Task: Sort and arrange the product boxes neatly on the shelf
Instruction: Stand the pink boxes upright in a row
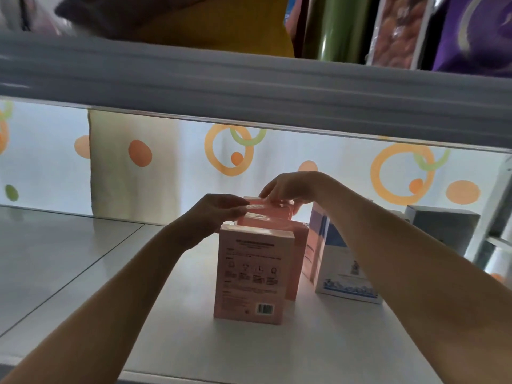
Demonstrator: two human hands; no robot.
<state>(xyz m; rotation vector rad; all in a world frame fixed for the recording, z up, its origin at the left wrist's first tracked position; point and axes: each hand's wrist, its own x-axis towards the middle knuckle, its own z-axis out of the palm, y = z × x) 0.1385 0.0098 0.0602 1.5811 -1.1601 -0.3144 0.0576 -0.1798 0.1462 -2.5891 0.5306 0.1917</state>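
Several pink product boxes stand upright in a row, front to back, on the white shelf (171, 336). The front pink box (252, 275) shows its printed back with a barcode. Behind it, a rear pink box (270, 213) is held at its top by both hands. My left hand (213, 214) pinches its left top edge. My right hand (291, 189) reaches over from the right and grips its far top edge. A white and blue box (339, 273) stands just right of the pink row, partly hidden by my right forearm.
A grey box (443, 231) stands at the far right by the shelf upright. The shelf above (249, 87) hangs low over the hands and carries packaged goods. A curtain with orange and green circles (332, 167) backs the shelf. The shelf's left half is bare.
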